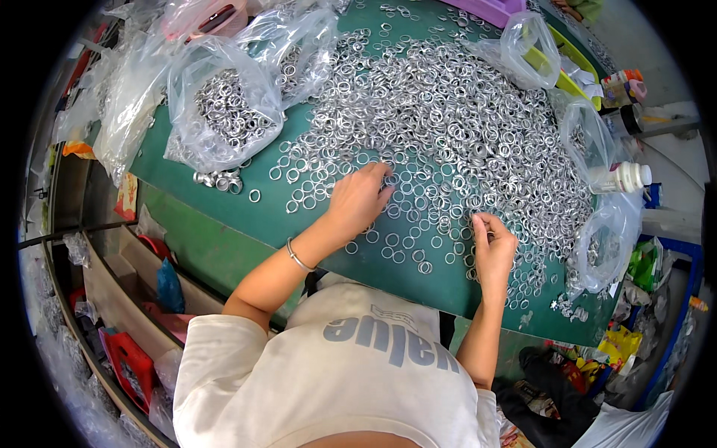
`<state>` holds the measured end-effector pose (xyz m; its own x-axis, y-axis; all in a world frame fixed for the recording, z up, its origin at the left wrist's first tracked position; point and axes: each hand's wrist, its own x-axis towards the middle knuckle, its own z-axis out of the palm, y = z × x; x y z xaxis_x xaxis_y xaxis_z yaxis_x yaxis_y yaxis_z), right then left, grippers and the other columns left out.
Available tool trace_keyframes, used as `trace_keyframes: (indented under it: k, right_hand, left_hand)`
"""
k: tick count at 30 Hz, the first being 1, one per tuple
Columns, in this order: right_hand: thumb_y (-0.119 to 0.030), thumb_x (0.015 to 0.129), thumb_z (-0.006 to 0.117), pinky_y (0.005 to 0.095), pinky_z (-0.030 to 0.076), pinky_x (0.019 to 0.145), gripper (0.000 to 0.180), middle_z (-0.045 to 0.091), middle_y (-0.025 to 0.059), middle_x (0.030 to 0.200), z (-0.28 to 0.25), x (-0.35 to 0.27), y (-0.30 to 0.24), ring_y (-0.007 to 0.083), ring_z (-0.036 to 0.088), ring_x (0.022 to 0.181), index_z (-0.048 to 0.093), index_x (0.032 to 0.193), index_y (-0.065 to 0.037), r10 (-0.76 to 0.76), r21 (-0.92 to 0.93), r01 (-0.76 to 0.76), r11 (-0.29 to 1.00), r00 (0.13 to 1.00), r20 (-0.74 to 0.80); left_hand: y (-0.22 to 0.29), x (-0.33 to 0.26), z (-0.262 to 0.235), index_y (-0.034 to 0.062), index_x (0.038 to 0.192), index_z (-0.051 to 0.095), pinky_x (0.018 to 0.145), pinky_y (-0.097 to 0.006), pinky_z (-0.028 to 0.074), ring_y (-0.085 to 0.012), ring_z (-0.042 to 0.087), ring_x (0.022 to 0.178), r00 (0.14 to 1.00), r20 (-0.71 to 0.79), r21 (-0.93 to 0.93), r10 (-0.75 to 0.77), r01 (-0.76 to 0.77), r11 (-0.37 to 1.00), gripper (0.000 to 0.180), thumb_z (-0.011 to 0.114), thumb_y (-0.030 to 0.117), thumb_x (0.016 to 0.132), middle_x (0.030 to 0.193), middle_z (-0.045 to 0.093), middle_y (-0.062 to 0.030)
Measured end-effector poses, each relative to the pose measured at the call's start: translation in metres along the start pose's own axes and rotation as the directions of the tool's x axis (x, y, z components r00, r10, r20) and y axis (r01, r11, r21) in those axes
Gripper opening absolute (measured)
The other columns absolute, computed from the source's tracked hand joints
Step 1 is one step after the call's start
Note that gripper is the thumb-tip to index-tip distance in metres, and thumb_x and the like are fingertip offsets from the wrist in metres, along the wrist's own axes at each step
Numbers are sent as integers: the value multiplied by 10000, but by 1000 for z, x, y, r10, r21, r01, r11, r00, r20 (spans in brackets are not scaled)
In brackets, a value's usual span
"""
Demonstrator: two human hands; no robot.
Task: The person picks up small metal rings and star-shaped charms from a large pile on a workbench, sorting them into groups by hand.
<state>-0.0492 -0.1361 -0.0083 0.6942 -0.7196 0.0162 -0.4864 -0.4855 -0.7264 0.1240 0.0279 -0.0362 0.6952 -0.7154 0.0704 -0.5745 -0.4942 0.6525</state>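
Observation:
A large heap of silver metal rings (448,101) spreads over the green tabletop (216,205), thinning into single rings along its near side. My left hand (358,198) reaches over the loose rings at the heap's near edge; its thumb stands apart from the bent fingers, and no ring shows in its grasp. Farther right, my right hand (494,246) is raised over scattered rings with thumb and fingertips pinched together. What lies between those fingertips is too small to make out. A bracelet (299,256) circles my left wrist.
A clear plastic bag of rings (228,112) stands left of the heap, with another bag (302,56) behind it. At the right are a yellow-green bin (571,63), a white bottle (624,178) and a plastic bag (609,246). A purple tray (489,9) sits at the far edge.

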Motion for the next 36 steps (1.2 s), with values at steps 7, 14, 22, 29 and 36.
trace_keyframes:
  k: [7, 14, 22, 29, 36]
  right_hand:
    - [-144, 803, 641, 331, 408, 482, 142, 587, 94, 585, 9, 5, -8, 214, 551, 482, 661, 932, -89, 16, -68, -10, 998, 996, 88]
    - [-114, 785, 623, 378, 447, 519, 146, 635, 127, 699, 37, 34, -11, 290, 599, 581, 658, 926, -97, -279, -343, 277, 898, 959, 43]
    - [-141, 844, 576, 189, 327, 403, 123, 570, 84, 762, -1, 24, -3, 104, 463, 512, 569, 844, -18, 37, 878, -296, 376, 952, 305]
    - [-180, 896, 553, 153, 279, 329, 218, 526, 35, 690, 14, 35, -2, 62, 410, 435, 546, 1047, -23, 101, 834, -543, 100, 839, 534]
    - [-105, 754, 681, 318, 421, 480, 88, 615, 95, 681, 37, 40, -8, 206, 520, 487, 680, 817, -44, -314, -7, 315, 949, 948, 60]
  left_hand:
    - [0, 8, -11, 53, 879, 579, 485, -255, 387, -126, 499, 591, 975, 169, -686, -141, 219, 694, 72, 586, 111, 836, 806, 588, -19]
    - [-6, 6, -9, 84, 701, 446, 439, -177, 295, -94, 369, 564, 848, 524, -779, 82, 516, -355, 225, 473, 218, 881, 683, 465, -59]
    - [0, -3, -9, 36, 812, 507, 369, -183, 253, -74, 333, 490, 772, 632, -718, 71, 617, -323, 192, 410, 187, 881, 648, 455, -65]
    - [15, -2, -2, -8, 1073, 561, 393, -163, 260, -50, 358, 511, 747, 650, -754, -138, 610, -244, 248, 450, 117, 889, 728, 506, -26]
    - [16, -13, -5, 17, 1100, 575, 418, -150, 256, -17, 351, 508, 853, 506, -819, -133, 522, 238, 241, 463, 84, 898, 764, 519, 19]
